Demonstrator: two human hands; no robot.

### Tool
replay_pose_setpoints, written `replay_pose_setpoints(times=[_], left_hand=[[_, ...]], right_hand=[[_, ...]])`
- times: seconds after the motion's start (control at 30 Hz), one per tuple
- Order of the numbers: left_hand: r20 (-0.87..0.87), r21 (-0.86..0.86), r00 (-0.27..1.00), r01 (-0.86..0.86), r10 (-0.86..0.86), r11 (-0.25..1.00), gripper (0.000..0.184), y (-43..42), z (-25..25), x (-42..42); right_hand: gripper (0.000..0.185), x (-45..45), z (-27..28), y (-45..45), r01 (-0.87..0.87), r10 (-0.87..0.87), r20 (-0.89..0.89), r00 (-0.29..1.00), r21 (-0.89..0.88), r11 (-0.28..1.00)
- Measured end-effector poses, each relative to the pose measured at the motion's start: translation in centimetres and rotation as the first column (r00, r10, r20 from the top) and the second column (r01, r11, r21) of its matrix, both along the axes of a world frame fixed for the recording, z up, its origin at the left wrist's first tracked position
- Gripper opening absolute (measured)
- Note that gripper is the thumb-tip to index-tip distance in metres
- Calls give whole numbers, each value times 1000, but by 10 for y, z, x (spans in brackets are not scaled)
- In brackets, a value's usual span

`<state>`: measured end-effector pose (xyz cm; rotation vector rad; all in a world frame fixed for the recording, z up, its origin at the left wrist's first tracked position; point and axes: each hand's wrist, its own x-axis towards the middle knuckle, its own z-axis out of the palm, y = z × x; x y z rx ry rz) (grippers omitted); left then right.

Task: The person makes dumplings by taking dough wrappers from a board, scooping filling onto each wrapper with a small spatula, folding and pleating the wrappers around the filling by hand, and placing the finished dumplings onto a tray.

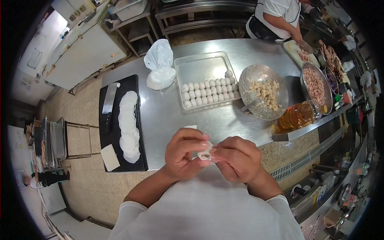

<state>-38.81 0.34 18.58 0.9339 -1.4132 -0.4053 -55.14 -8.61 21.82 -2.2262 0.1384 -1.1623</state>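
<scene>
Close to my chest, at the table's near edge, a small white dumpling (205,153) is held between both hands, with a bit of filling showing in its opening. My left hand (185,153) is closed round its left side. Pinching the dough from the right are the fingers of my right hand (237,158). Beyond them a clear plastic tray (200,66) holds rows of pleated dumplings (209,93). To its right stands a metal bowl (250,72) of pale filling (265,94). Overlapping round wrappers (129,128) lie on a black board (114,150) at left.
A cleaver (109,100) and a white block (110,158) rest on the black board. White plastic bags (159,56) sit behind it. An oil bottle (298,115) lies near a bowl of chopped meat (314,86). Across the table a person (276,18) works at a cutting board (292,50).
</scene>
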Motion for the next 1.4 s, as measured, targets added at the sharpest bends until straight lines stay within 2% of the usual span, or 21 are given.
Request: replay_pose_setpoints(times=[0.1,0.17,0.2,0.3,0.4,0.5,0.57,0.7,0.77,0.8,0.83,0.87,0.9,0.97,1.0,1.07,1.2,1.27,1.3,1.37,1.4], left_hand=[[-117,-40,993,-22,17,999,33,4,-5,-1],[71,7,997,5,-5,1000,33,2,-2,5],[72,5,997,3,-4,1000,33,2,-2,5],[43,-41,999,-29,31,999,28,-1,-4,1],[-92,-78,989,-123,116,989,30,4,-6,-4],[30,-46,998,-46,47,998,33,5,-5,3],[101,-55,994,-33,38,998,31,3,-6,6],[71,-17,997,1,0,1000,38,5,-4,5],[-463,196,881,205,-94,959,55,6,-10,-3],[-464,194,881,201,-91,960,55,7,-16,2],[-597,243,790,344,-139,907,59,9,-23,12],[-719,265,676,485,-165,834,64,10,-29,18],[-720,263,675,481,-162,836,64,12,-27,18],[-843,157,503,565,-189,810,69,15,-18,17],[-840,151,509,553,-189,819,69,15,-11,18],[-954,106,281,639,-103,762,71,17,2,21],[-944,96,291,691,-154,716,60,19,0,31],[-871,217,483,535,-85,817,57,19,-16,36],[-872,214,482,530,-84,820,57,19,-21,42],[-748,284,651,486,-126,826,53,22,-27,55],[-752,281,648,485,-124,828,53,23,-26,58]], right_hand=[[20,2,-3,2,35,-37,68,997,23,999],[20,6,5,4,49,-52,70,996,55,997],[20,7,8,5,67,-73,70,995,89,994],[20,3,0,0,-8,8,40,999,4,1000],[23,3,3,4,-15,13,40,999,52,999],[22,11,6,9,56,-70,138,988,102,993],[23,8,3,6,43,-50,102,994,66,997],[25,6,-2,4,93,-94,32,995,23,995],[27,9,-5,-2,86,-86,-17,996,59,995],[29,11,-7,-4,86,-79,-71,994,101,991],[29,14,-8,-6,80,-74,-72,995,99,992],[33,18,-10,-8,-50,61,-27,998,303,952],[38,21,-11,-9,-180,182,42,982,487,855],[45,24,-12,-5,-277,252,125,960,570,774],[51,28,-12,-5,-373,308,216,927,632,679],[55,31,-11,-7,-320,316,111,942,582,748],[57,36,-17,-12,-179,228,-105,968,353,919],[56,41,-14,-8,-125,176,-136,975,320,939],[55,44,-13,-8,-65,115,-163,980,282,957],[53,51,-14,-8,-66,114,-176,978,261,963],[51,55,-15,-9,-64,109,-184,977,236,970]])
